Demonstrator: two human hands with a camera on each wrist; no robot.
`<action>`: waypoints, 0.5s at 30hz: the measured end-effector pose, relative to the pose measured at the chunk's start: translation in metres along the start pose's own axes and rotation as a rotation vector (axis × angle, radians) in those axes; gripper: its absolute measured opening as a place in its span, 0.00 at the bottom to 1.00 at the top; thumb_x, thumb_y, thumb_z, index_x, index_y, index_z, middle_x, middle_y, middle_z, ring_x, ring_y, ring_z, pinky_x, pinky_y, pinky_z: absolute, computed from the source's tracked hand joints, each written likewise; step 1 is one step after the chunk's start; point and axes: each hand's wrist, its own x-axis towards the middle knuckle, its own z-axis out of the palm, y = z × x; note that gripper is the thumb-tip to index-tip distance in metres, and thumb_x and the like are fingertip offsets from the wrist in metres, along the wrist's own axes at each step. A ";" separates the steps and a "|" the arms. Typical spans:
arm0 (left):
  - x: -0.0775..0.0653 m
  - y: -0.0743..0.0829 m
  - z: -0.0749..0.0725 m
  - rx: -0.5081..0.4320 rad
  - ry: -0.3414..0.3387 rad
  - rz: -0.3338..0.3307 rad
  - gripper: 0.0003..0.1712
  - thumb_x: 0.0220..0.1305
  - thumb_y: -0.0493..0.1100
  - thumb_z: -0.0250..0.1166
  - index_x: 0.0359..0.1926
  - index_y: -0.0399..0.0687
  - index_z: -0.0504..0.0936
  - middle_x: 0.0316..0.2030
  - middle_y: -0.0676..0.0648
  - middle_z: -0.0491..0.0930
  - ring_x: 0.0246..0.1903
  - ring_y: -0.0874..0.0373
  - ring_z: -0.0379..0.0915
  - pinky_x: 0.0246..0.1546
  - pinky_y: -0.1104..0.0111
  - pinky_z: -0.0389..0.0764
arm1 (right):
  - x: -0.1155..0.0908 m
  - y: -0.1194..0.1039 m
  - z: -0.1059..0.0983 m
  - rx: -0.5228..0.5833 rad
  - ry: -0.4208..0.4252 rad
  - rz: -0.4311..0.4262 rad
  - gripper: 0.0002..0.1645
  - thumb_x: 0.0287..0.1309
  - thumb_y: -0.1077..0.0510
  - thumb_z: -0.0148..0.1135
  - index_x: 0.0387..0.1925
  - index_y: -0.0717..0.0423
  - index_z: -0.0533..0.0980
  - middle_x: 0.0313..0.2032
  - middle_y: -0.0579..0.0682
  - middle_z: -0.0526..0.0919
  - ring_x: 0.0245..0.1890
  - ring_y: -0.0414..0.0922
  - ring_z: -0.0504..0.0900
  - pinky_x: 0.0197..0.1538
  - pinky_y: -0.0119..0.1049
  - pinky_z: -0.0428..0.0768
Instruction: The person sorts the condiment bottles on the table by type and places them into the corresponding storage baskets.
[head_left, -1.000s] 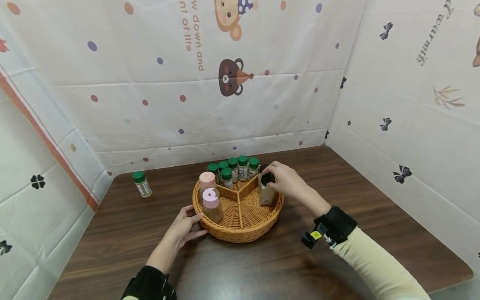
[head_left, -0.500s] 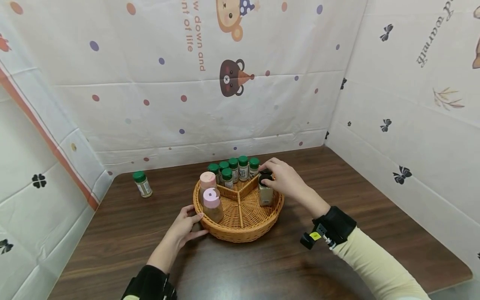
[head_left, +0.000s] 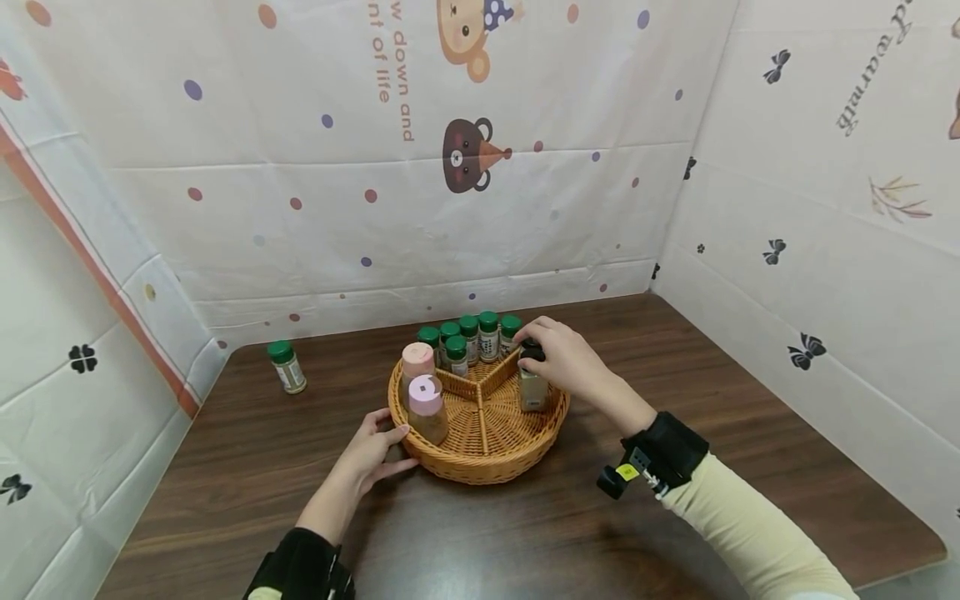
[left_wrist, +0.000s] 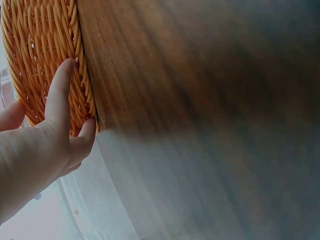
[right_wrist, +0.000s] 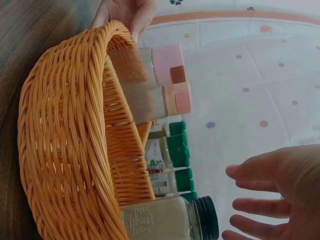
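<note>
A round wicker basket (head_left: 480,471) with dividers sits mid-table. My left hand (head_left: 367,454) holds its left side, one fingertip at the rim and other fingers against the outer wall. In the right compartment stands a glass jar (head_left: 533,393) of pale powder with a black cap (right_wrist: 207,218); a second dark cap shows behind it in the head view. My right hand (head_left: 566,358) hovers over these caps. The right wrist view shows its fingers (right_wrist: 260,206) extended and apart from the jar. A pink-capped bottle (head_left: 417,360) and a lilac-capped bottle (head_left: 427,408) occupy the left compartment.
Several green-capped spice jars (head_left: 488,335) fill the basket's back compartment. Another green-capped jar (head_left: 287,367) stands alone on the brown table (head_left: 225,467) at the back left. Patterned cloth (head_left: 337,225) hangs behind and along both sides.
The front black-capped jar has shifted slightly back and stands straighter in the right compartment. My right fingers have loosened from its cap. The left hand keeps its place on the basket.
</note>
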 end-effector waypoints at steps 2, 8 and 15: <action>0.000 0.000 0.000 0.002 0.003 -0.001 0.36 0.77 0.35 0.49 0.76 0.36 0.41 0.76 0.31 0.34 0.76 0.32 0.38 0.57 0.46 0.80 | 0.001 -0.001 0.000 0.001 -0.002 -0.001 0.18 0.62 0.55 0.68 0.53 0.52 0.80 0.56 0.53 0.79 0.57 0.54 0.79 0.55 0.52 0.81; 0.001 0.000 0.001 0.001 0.009 -0.004 0.35 0.77 0.35 0.49 0.76 0.36 0.41 0.76 0.30 0.37 0.76 0.32 0.39 0.58 0.45 0.79 | 0.004 -0.005 0.000 0.001 -0.007 -0.020 0.18 0.62 0.55 0.68 0.53 0.52 0.80 0.55 0.53 0.80 0.56 0.52 0.80 0.55 0.50 0.82; 0.000 0.001 0.001 -0.009 0.013 0.001 0.35 0.76 0.34 0.49 0.75 0.35 0.41 0.75 0.30 0.38 0.75 0.32 0.41 0.58 0.44 0.78 | 0.011 -0.016 -0.001 0.017 -0.006 -0.036 0.17 0.62 0.54 0.68 0.52 0.51 0.80 0.54 0.53 0.81 0.49 0.49 0.80 0.47 0.45 0.82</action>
